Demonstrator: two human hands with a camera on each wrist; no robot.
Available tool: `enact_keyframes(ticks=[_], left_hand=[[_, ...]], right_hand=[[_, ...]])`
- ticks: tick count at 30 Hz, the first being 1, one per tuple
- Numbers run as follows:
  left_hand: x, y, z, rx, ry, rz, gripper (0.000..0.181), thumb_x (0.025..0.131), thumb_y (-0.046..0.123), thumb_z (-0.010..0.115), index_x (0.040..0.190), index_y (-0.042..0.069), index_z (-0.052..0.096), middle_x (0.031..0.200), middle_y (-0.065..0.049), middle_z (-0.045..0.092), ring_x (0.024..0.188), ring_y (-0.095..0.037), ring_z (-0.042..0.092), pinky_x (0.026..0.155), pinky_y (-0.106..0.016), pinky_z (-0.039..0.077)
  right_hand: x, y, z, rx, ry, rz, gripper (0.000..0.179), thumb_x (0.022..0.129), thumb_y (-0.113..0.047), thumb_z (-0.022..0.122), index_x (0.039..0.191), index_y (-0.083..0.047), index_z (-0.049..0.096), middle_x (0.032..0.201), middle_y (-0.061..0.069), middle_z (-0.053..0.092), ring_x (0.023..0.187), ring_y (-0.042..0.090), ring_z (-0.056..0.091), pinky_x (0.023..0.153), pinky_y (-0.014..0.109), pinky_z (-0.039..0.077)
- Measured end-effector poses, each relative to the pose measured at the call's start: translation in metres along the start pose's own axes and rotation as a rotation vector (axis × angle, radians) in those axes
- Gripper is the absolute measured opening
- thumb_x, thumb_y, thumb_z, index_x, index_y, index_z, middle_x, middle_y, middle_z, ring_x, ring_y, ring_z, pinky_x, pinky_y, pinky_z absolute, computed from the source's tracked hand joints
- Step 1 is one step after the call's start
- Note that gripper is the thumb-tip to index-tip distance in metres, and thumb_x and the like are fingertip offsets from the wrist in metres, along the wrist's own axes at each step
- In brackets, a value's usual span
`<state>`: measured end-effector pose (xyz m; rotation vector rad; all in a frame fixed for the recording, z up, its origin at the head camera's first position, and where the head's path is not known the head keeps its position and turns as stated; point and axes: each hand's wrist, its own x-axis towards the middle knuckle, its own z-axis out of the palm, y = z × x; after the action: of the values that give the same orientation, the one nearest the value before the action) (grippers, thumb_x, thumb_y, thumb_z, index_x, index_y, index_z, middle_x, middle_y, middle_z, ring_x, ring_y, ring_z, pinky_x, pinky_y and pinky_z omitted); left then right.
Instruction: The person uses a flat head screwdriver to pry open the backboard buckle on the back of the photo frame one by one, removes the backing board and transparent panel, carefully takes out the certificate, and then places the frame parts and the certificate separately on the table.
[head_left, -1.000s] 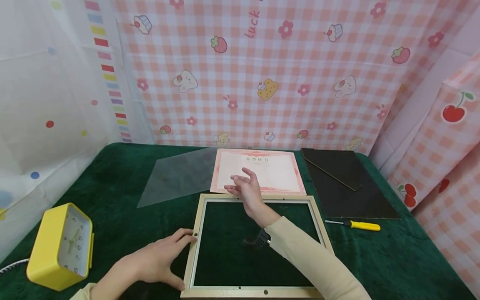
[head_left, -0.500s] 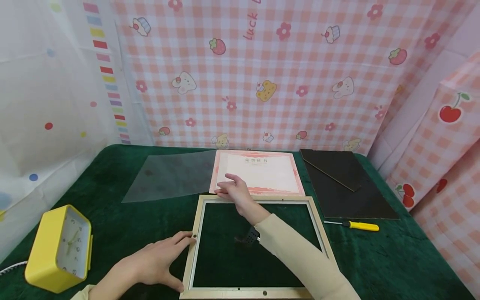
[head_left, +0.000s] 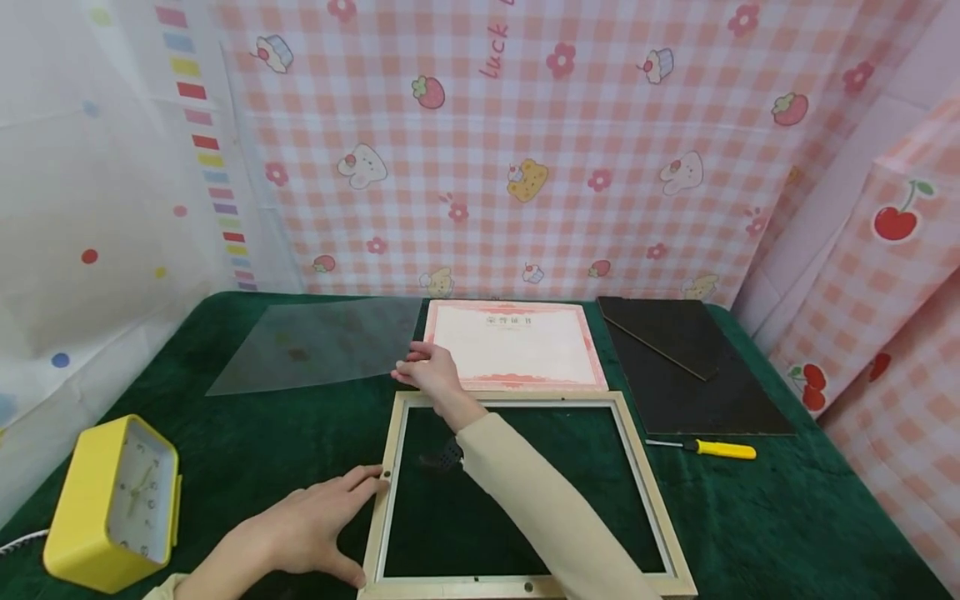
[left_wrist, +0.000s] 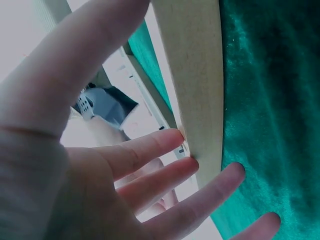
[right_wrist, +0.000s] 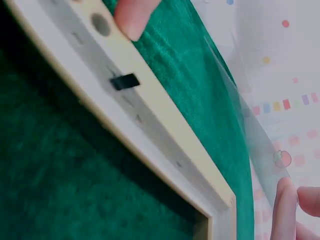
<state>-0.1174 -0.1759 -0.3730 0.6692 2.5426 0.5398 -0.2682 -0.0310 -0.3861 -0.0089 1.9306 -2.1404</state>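
My right hand [head_left: 435,377] pinches the right edge of a clear plastic sheet [head_left: 315,346] between thumb and fingers. In the right wrist view, fingertips [right_wrist: 286,195] meet at the rim of the see-through sheet [right_wrist: 257,142]. A light wooden picture frame [head_left: 504,399] lies in front of me, and my right forearm crosses over it. My left hand [head_left: 311,521] rests against the frame's left side, thumb near the lower left corner. Its fingers are spread and fairly straight beside the wooden bar [left_wrist: 195,75] in the left wrist view.
Behind the frame lies a pink-bordered certificate [head_left: 525,346]. A black backing board [head_left: 720,392] with a thin rod [head_left: 660,346] on it is at the right. A yellow-handled screwdriver [head_left: 723,450] lies just before the board. A yellow clock [head_left: 82,508] stands at the left on the green cloth [head_left: 247,450].
My right hand has moved left, taking the clear sheet with it, so the sheet no longer overlaps the certificate's left edge. My left hand and the frame stay in place.
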Motion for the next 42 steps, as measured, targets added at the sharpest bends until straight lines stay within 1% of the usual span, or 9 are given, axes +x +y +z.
enact_keyframes(ticks=[8, 14, 17, 21, 26, 29, 33, 36, 42], left_hand=[[0.0, 0.0, 0.001, 0.001, -0.001, -0.001, 0.095, 0.055, 0.054, 0.074, 0.13, 0.007, 0.039, 0.134, -0.013, 0.031, 0.103, -0.029, 0.045, 0.076, -0.058, 0.038], [0.0, 0.0, 0.001, 0.009, -0.002, -0.014, 0.095, 0.054, 0.054, 0.075, 0.13, 0.007, 0.039, 0.134, -0.013, 0.032, 0.105, -0.03, 0.045, 0.076, -0.06, 0.037], [0.0, 0.0, 0.0, 0.021, 0.0, -0.004, 0.096, 0.054, 0.054, 0.074, 0.13, 0.007, 0.039, 0.134, -0.014, 0.032, 0.105, -0.03, 0.045, 0.076, -0.059, 0.038], [0.0, -0.001, 0.0, 0.026, -0.001, -0.005, 0.096, 0.053, 0.055, 0.074, 0.13, 0.007, 0.039, 0.134, -0.012, 0.032, 0.103, -0.028, 0.045, 0.077, -0.058, 0.038], [0.0, -0.001, -0.001, 0.029, -0.007, -0.007, 0.097, 0.053, 0.055, 0.074, 0.13, 0.008, 0.039, 0.134, -0.012, 0.032, 0.103, -0.028, 0.045, 0.077, -0.057, 0.039], [0.001, 0.0, -0.001, 0.028, -0.013, -0.014, 0.097, 0.053, 0.054, 0.075, 0.13, 0.008, 0.039, 0.134, -0.012, 0.032, 0.104, -0.028, 0.045, 0.077, -0.057, 0.038], [0.002, 0.0, -0.002, 0.024, -0.022, -0.037, 0.097, 0.053, 0.053, 0.075, 0.13, 0.009, 0.039, 0.135, -0.012, 0.032, 0.105, -0.028, 0.044, 0.078, -0.058, 0.037], [0.002, 0.001, -0.003, 0.022, -0.022, -0.038, 0.096, 0.053, 0.053, 0.075, 0.13, 0.009, 0.039, 0.135, -0.012, 0.031, 0.104, -0.028, 0.044, 0.078, -0.059, 0.037], [0.002, 0.0, -0.008, 0.002, -0.031, -0.041, 0.089, 0.058, 0.053, 0.073, 0.129, 0.009, 0.042, 0.133, -0.01, 0.035, 0.102, -0.025, 0.046, 0.078, -0.059, 0.036]], right_hand=[[0.001, 0.006, 0.016, -0.036, -0.009, 0.013, 0.044, 0.084, 0.003, 0.055, 0.126, 0.005, 0.043, 0.101, 0.012, 0.053, 0.078, 0.017, 0.061, 0.07, 0.024, 0.048], [0.0, 0.006, 0.015, -0.118, -0.099, 0.059, 0.038, 0.089, -0.006, 0.051, 0.125, 0.004, 0.044, 0.102, 0.012, 0.055, 0.08, 0.019, 0.06, 0.069, 0.026, 0.049], [0.0, 0.004, 0.012, -0.146, -0.169, 0.099, 0.036, 0.091, -0.009, 0.048, 0.125, 0.004, 0.044, 0.109, 0.017, 0.054, 0.085, 0.023, 0.059, 0.069, 0.028, 0.049], [-0.001, -0.001, 0.007, -0.158, -0.254, 0.138, 0.039, 0.094, -0.014, 0.043, 0.128, 0.004, 0.04, 0.119, 0.02, 0.046, 0.095, 0.027, 0.056, 0.071, 0.03, 0.049], [0.0, -0.002, -0.001, -0.166, -0.271, 0.133, 0.039, 0.095, -0.017, 0.043, 0.128, 0.001, 0.041, 0.123, 0.017, 0.045, 0.097, 0.025, 0.055, 0.074, 0.03, 0.048], [-0.001, -0.004, -0.009, -0.197, -0.279, 0.095, 0.037, 0.094, -0.017, 0.044, 0.126, 0.0, 0.044, 0.122, 0.015, 0.046, 0.097, 0.023, 0.055, 0.074, 0.031, 0.047], [-0.005, -0.014, -0.026, -0.268, -0.326, 0.035, 0.036, 0.093, -0.017, 0.045, 0.124, 0.002, 0.045, 0.12, 0.016, 0.048, 0.1, 0.027, 0.053, 0.075, 0.032, 0.047], [-0.009, -0.025, -0.045, -0.338, -0.346, -0.012, 0.035, 0.094, -0.018, 0.045, 0.123, 0.002, 0.047, 0.12, 0.018, 0.048, 0.103, 0.029, 0.051, 0.075, 0.033, 0.047], [-0.019, -0.039, -0.088, -0.508, -0.333, -0.092, 0.034, 0.094, -0.019, 0.044, 0.12, 0.002, 0.049, 0.116, 0.015, 0.05, 0.103, 0.027, 0.05, 0.076, 0.033, 0.047]])
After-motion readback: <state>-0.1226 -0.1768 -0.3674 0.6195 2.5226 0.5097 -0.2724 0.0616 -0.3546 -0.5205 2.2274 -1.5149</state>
